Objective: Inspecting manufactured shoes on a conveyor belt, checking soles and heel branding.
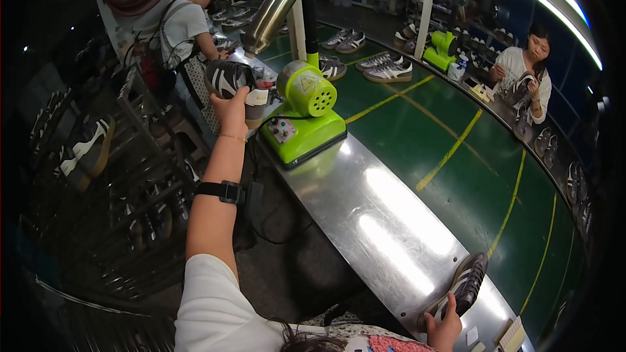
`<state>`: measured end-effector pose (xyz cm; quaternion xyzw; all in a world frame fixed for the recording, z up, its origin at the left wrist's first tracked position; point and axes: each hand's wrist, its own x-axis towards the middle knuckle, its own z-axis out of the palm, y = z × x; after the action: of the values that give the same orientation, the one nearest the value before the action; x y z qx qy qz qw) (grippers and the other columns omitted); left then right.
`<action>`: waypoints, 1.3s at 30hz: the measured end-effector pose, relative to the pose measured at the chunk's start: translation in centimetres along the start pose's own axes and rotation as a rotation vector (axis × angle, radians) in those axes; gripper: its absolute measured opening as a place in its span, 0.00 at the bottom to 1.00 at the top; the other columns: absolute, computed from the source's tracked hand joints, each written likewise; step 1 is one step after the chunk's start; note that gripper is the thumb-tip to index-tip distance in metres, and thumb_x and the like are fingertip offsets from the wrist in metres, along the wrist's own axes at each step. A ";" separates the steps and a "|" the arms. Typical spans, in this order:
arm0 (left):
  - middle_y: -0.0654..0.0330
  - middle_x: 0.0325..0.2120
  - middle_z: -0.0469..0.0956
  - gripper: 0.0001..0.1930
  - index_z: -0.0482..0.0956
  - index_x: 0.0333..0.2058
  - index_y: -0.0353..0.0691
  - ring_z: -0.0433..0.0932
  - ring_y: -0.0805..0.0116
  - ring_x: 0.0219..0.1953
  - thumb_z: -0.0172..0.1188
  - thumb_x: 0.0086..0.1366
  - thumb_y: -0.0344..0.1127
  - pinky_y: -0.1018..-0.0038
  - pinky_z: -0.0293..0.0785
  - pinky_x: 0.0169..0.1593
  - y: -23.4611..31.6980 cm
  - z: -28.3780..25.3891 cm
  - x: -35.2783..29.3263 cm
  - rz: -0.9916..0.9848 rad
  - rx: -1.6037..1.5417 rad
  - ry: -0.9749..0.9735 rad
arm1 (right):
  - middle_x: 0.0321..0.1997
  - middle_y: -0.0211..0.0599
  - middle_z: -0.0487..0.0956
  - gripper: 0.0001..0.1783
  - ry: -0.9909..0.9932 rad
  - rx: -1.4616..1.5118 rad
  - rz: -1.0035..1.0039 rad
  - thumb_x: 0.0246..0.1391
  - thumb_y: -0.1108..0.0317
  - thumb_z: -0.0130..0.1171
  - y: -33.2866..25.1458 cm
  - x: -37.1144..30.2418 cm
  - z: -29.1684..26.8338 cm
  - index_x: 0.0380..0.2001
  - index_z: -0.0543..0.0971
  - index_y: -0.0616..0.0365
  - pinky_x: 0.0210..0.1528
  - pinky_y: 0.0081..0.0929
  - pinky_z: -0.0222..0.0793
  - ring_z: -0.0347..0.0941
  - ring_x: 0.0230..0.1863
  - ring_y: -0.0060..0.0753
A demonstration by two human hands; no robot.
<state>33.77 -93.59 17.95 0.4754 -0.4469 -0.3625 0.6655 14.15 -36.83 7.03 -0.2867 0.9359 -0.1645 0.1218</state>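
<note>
My left hand (229, 114), arm stretched forward, is closed round the heel end of a dark sneaker (226, 78) with white stripes and a pale heel patch. That sneaker is held up just below the metal nozzle (267, 23) of a lime-green hot-air blower (303, 137) and to its left. Close to my body, my right hand (445, 327) grips another dark striped sneaker (468, 283) by its rear part, low over the metal worktop (385, 221). Its laces face right; part of its heel is hidden by my fingers.
A green conveyor belt (417, 130) with yellow lines runs beside the worktop, carrying several sneakers (388, 68). Shoe racks (150, 176) stand at left. One co-worker (186, 32) bends ahead; another (531, 72) handles a shoe across the belt. A second green blower (441, 51) sits there.
</note>
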 end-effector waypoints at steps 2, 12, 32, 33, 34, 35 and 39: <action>0.47 0.55 0.59 0.50 0.48 0.60 0.30 0.65 0.57 0.54 0.67 0.43 0.40 0.67 0.63 0.53 -0.2 0.2 0.0 0.006 0.002 0.011 | 0.32 0.48 0.76 0.41 -0.007 -0.011 0.007 0.42 0.60 0.65 0.0 0.1 0.0 0.60 0.59 0.44 0.35 0.38 0.67 0.74 0.32 0.50; 0.51 0.51 0.63 0.38 0.48 0.60 0.37 0.69 0.60 0.49 0.59 0.54 0.33 0.66 0.68 0.50 -1.4 -3.0 -12.0 -0.131 -0.359 -0.278 | 0.25 0.38 0.75 0.40 0.071 -0.110 -0.187 0.34 0.62 0.68 0.7 0.4 0.0 0.55 0.65 0.48 0.29 0.37 0.68 0.74 0.28 0.43; 0.48 0.46 0.68 0.13 0.70 0.39 0.31 0.65 0.52 0.50 0.44 0.65 0.36 0.63 0.58 0.55 -10.9 -0.6 -38.8 0.339 0.293 -1.313 | 0.31 0.42 0.74 0.26 -0.095 0.051 -0.421 0.33 0.48 0.67 -0.1 5.1 -1.0 0.35 0.76 0.51 0.35 0.36 0.70 0.73 0.37 0.46; 0.49 0.45 0.70 0.12 0.71 0.38 0.31 0.65 0.53 0.49 0.45 0.65 0.35 0.62 0.59 0.54 -11.1 -0.4 -38.9 0.328 0.330 -1.264 | 0.30 0.38 0.73 0.25 -0.079 0.049 -0.455 0.34 0.46 0.65 1.2 5.4 -1.6 0.34 0.76 0.50 0.33 0.36 0.70 0.73 0.36 0.43; 0.49 0.44 0.70 0.12 0.71 0.37 0.31 0.66 0.53 0.48 0.45 0.65 0.35 0.62 0.59 0.54 -11.1 -0.4 -38.8 0.417 0.316 -1.279 | 0.28 0.35 0.73 0.25 -0.056 0.053 -0.507 0.36 0.44 0.63 2.3 5.9 -2.3 0.33 0.76 0.49 0.32 0.37 0.69 0.73 0.36 0.41; 0.50 0.43 0.71 0.11 0.72 0.36 0.31 0.66 0.54 0.48 0.45 0.65 0.34 0.63 0.60 0.53 -11.1 -0.5 -38.9 0.471 0.327 -1.298 | 0.28 0.35 0.73 0.25 -0.061 0.048 -0.487 0.36 0.44 0.63 3.7 6.2 -3.2 0.33 0.76 0.49 0.32 0.37 0.69 0.73 0.36 0.41; 0.51 0.41 0.72 0.11 0.72 0.34 0.31 0.67 0.55 0.47 0.45 0.65 0.34 0.64 0.62 0.52 -11.0 -0.6 -39.1 0.436 0.366 -1.317 | 0.29 0.32 0.75 0.26 0.168 -0.129 -0.333 0.35 0.41 0.63 11.3 8.2 -9.0 0.34 0.77 0.47 0.33 0.36 0.70 0.74 0.38 0.39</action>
<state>20.50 -61.03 -2.44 0.1616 -0.8941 -0.3521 0.2246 -1.01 -30.60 9.88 -0.4299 0.8911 -0.1455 -0.0043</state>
